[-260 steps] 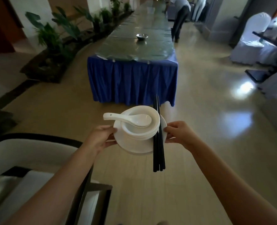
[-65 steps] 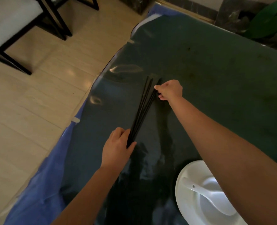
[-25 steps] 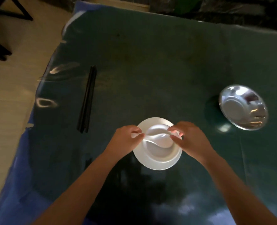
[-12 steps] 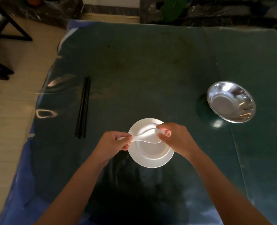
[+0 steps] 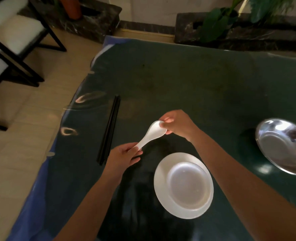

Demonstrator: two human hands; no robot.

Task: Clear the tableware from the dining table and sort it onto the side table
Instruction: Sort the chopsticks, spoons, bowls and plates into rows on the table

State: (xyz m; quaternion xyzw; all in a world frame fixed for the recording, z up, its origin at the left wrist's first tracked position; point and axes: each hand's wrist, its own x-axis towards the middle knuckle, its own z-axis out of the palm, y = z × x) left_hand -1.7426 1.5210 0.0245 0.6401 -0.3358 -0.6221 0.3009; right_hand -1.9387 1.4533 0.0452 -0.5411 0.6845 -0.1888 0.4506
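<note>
Head view: white ceramic spoon (image 5: 151,134), lifted out of the bowl (image 5: 187,185) since half a second ago, is pinched by left hand (image 5: 123,156) and right hand (image 5: 177,125) above the side table (image 5: 195,80), ready for placement beside the chopsticks (image 5: 109,129).

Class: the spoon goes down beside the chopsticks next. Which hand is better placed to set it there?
Probably the left hand: it holds the spoon by its handle, nearest the chopsticks. The right hand pinches the bowl end, farther away.
</note>
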